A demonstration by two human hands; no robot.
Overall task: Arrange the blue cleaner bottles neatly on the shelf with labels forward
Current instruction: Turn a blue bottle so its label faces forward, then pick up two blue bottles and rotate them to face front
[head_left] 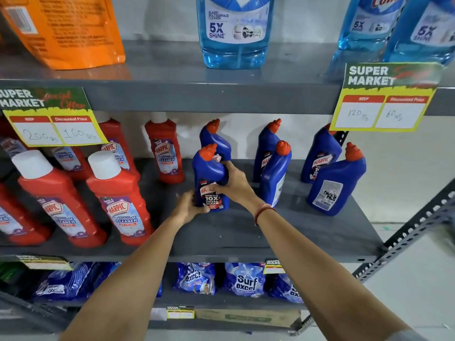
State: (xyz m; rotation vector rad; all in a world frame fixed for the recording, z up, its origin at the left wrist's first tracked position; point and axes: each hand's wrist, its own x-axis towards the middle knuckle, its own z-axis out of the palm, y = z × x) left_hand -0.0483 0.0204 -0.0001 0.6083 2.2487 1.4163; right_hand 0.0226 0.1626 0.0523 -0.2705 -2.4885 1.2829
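Several blue Harpic cleaner bottles with red caps stand on the grey middle shelf [307,232]. Both hands hold the front-left blue bottle [208,168], its label facing forward. My left hand [189,205] grips its lower left side and my right hand [231,183] wraps its right side. Another blue bottle [215,139] stands right behind it. To the right, one blue bottle [275,173] is turned sideways in front of a second [267,143]. At the far right a blue bottle [334,183] shows its back label, in front of one facing forward [321,153].
Red Harpic bathroom cleaner bottles [118,193] fill the left of the same shelf. Price cards [384,99] hang from the upper shelf edge, where light blue glass cleaner bottles [234,30] stand. Surf Excel packets [243,279] lie on the shelf below. A slotted metal upright [418,227] marks the right end.
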